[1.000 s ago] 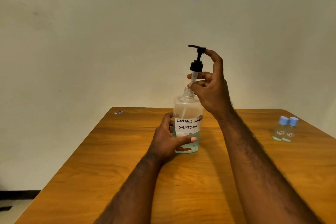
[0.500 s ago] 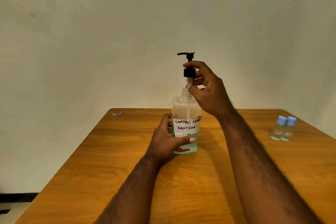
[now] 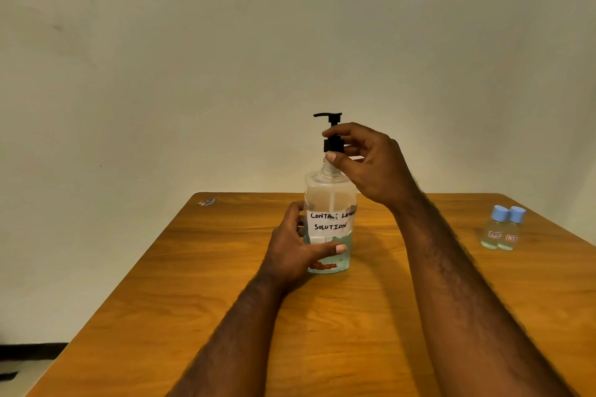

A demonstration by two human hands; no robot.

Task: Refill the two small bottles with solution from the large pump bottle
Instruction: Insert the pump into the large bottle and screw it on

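Down comes the pump [image 3: 333, 142]: your right hand [image 3: 371, 167] pinches its black collar, a second ago well clear, now just above the open neck of the large pump bottle [image 3: 329, 193], mid-surface [image 3: 193, 300]. Your left hand [image 3: 295, 250] grips the bottle's lower body. The two small bottles [image 3: 503, 230] stand capped and touching at 3 o'clock, well apart, so you're likely closing up, and dispensing probably comes next

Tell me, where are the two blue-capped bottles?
In the head view, the two small bottles stand side by side near the table's right edge, well right of the large pump bottle.
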